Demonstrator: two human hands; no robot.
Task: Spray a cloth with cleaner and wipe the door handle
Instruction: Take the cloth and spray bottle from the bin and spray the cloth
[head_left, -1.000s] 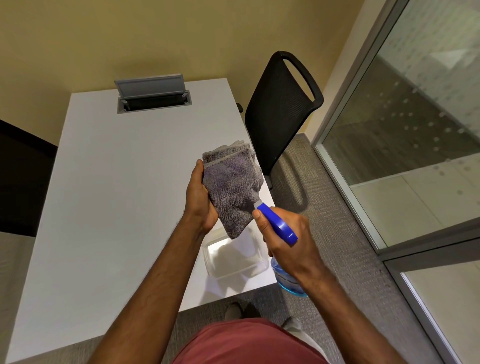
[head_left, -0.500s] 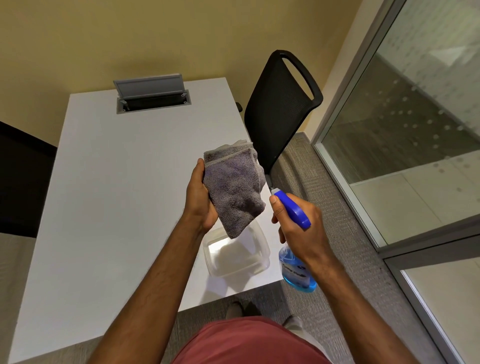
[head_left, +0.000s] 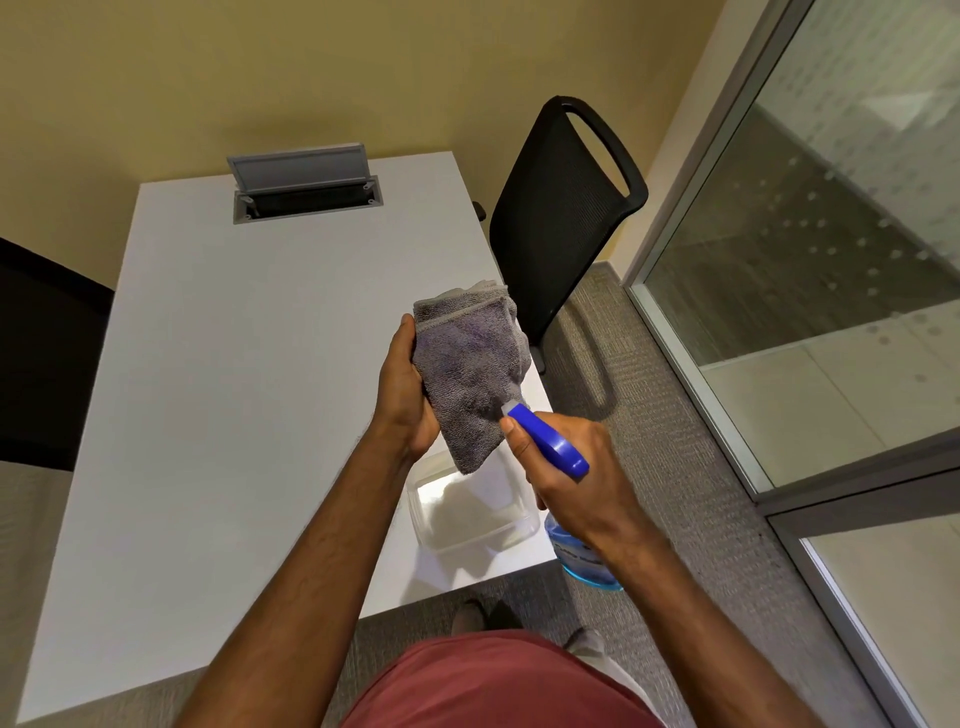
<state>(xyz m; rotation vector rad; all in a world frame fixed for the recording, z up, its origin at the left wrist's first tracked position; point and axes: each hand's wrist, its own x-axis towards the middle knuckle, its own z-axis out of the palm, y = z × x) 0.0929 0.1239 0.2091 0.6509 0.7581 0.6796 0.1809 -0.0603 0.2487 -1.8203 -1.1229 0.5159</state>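
My left hand (head_left: 406, 387) holds a folded grey cloth (head_left: 467, 366) upright over the near right corner of the white table (head_left: 218, 395). My right hand (head_left: 569, 467) grips a spray bottle (head_left: 549, 440) with a blue trigger head and blue liquid in its clear body. The nozzle points at the cloth's lower part and nearly touches it. A darker damp patch shows on the cloth. No door handle is in view.
A clear plastic tub (head_left: 470, 512) sits on the table's near right corner under the cloth. A black mesh chair (head_left: 561, 218) stands to the right of the table. A glass partition (head_left: 831, 234) runs along the right. An open cable hatch (head_left: 306, 182) sits at the table's far end.
My right hand pulled the spray bottle back to the right, then brought the nozzle close to the cloth again. My left hand kept the cloth nearly still.
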